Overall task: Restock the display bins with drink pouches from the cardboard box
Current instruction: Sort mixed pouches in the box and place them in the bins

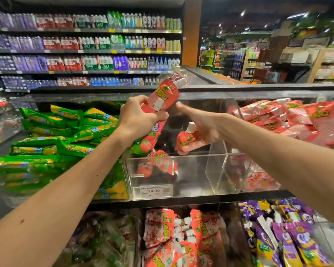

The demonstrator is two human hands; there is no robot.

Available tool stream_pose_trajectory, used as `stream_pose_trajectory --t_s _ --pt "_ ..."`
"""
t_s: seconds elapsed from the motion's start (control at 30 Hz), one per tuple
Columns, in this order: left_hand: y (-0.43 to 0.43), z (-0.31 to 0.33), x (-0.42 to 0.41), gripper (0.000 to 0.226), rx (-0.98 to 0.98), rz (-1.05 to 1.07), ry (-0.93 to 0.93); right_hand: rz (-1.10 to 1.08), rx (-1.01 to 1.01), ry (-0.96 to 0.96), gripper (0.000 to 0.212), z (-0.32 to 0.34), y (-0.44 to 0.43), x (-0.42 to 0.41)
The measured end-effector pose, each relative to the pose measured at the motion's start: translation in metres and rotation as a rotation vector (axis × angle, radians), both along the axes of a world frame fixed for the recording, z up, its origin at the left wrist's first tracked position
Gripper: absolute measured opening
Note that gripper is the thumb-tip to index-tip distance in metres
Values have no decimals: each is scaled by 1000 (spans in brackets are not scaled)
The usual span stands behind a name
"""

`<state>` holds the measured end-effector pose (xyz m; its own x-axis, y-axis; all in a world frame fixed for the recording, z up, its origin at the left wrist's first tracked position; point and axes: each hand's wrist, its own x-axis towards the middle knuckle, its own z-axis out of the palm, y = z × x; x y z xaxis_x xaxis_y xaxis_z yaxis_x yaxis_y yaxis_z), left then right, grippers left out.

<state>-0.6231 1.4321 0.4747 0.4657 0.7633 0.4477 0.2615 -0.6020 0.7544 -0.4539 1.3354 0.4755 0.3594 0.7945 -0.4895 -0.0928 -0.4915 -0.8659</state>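
Our left forearm (66, 180) and right forearm (278, 147) fill the foreground, both reaching over the middle clear bin (191, 176), which holds only a couple of loose red pouches (156, 166) on its floor. Green-pouch bin (46, 143) to its left and red-pouch bin (297, 120) to its right are piled high. Left hand (141, 120) grips a bundle of red pouches (162, 97), long axis slanting up-right, caps at the top end. Right hand (202, 130) sits lower, nearer the bin floor, curled round a single pouch (185, 141), cap up. So our drop spot's straight below both hands; imo right goes first. Price tag (153, 190) is on the bin front. Cardboard box isn't in view.
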Motion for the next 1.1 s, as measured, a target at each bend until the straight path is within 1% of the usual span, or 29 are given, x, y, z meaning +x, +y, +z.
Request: stream_pose_trajectory --t_s 0.07,0.1,0.17,0.2,0.27,0.37,0.47,0.57,0.63,0.7,0.73,0.8,0.87,0.97,1.03,1.1 --pt "-2 -4 -1 35 46 -16 -12 139 -121 -113 56 -6 6 0" --pt "-2 -6 -1 33 64 -21 -17 205 -184 -163 46 -8 9 -1" --pt "-1 -10 0 31 106 -24 -29 278 -287 -256 17 -14 16 -4" --pt "-1 -12 1 30 127 -26 -40 280 -318 -323 4 -18 21 -5" --pt "1 -14 1 30 159 -27 -83 246 -364 -477 18 -28 34 -1" --pt "5 -19 0 30 191 -36 -158 209 -489 -640 28 -37 51 -1" --pt "9 -25 0 31 255 -63 -177 158 -601 -698 35 -51 66 3" --pt "10 -27 1 30 289 -87 -170 207 -690 -763 42 -68 76 7" --pt "11 -27 1 29 280 -91 -178 287 -743 -820 45 -69 72 4" --pt "11 -28 2 29 263 -90 -196 357 -760 -836 40 -62 63 -3" --pt "10 -28 3 30 258 -87 -200 385 -723 -827 35 -61 62 -1" --pt "9 -28 3 30 253 -85 -194 363 -673 -745 30 -64 62 0" --pt "7 -29 2 31 253 -92 -184 352 -671 -663 32 -70 66 -2" --pt "6 -28 0 33 254 -102 -179 329 -564 -537 33 -73 73 -6" --pt "5 -28 0 34 263 -104 -175 332 -533 -505 31 -70 74 -8" --pt "5 -28 0 35 276 -98 -155 333 -545 -532 29 -67 73 -8"
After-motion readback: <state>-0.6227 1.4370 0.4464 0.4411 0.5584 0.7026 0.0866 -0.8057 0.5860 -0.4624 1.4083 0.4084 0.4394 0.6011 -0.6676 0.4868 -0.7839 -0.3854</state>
